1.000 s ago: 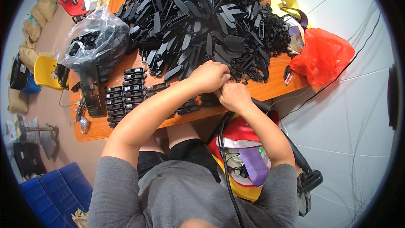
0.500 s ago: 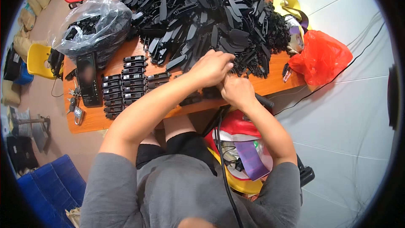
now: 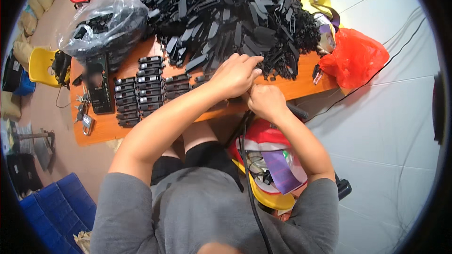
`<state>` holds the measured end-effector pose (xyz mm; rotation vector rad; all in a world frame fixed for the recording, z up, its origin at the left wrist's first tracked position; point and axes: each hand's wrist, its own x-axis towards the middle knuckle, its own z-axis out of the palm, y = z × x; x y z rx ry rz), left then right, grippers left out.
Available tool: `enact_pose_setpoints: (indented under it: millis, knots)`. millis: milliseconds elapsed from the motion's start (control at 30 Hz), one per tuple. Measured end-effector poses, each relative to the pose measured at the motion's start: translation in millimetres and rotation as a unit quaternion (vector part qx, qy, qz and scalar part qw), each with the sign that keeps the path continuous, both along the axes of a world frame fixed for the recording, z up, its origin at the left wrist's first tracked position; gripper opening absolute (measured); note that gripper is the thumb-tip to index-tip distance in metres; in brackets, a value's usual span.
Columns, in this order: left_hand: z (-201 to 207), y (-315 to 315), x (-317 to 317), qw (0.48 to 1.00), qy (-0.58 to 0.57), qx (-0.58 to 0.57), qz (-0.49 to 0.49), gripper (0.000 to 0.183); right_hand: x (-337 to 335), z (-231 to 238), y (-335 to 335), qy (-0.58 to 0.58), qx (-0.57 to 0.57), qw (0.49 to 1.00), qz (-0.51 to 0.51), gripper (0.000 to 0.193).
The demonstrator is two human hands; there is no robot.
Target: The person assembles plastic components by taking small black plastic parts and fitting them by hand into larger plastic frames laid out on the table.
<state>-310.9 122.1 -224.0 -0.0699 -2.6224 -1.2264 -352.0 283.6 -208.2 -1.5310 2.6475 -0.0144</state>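
My left hand (image 3: pixel 236 76) and my right hand (image 3: pixel 267 100) meet at the front edge of the table, fingers curled in and touching or nearly so. Whatever is between them is hidden by the fingers. Just beyond them rises a large heap of black plastic parts (image 3: pixel 214 30), many long and flat with rounded ends. To the left of my hands, black assembled plastic pieces (image 3: pixel 150 86) lie side by side in neat columns. My left forearm passes over the near right end of these columns.
On the orange wooden table (image 3: pixel 106 133) are a phone (image 3: pixel 99 95), a padlock (image 3: pixel 87 121) with keys and a clear plastic bag (image 3: pixel 106 23) of black parts. A red plastic bag (image 3: pixel 359 59) sits at the right. Below my right arm, a yellow stool (image 3: pixel 270 201) holds a bag of odds and ends.
My hands stay together in nearly the same place, with slight finger movement. The whole view has shifted a little.
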Motion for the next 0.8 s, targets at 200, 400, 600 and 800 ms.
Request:
enact_pose_setpoints:
  millis: [200, 400, 600, 800]
  knots:
    - [-9, 17, 4, 0.999, -0.006, -0.036, 0.031, 0.044, 8, -24, 13, -0.001, 0.013, 0.999, -0.030, 0.028]
    - [-5, 22, 6, 0.995, 0.025, -0.085, 0.037, 0.044, 10, -21, 17, 0.007, -0.003, 1.000, -0.023, 0.021]
    - [-5, 39, 29, 0.998, 0.008, -0.062, 0.030, 0.044, 32, -14, 33, -0.031, 0.044, 0.998, -0.044, 0.019]
    - [-15, 54, 29, 0.993, 0.064, -0.062, 0.075, 0.042, 30, -45, 46, -0.014, -0.006, 1.000, -0.027, 0.026]
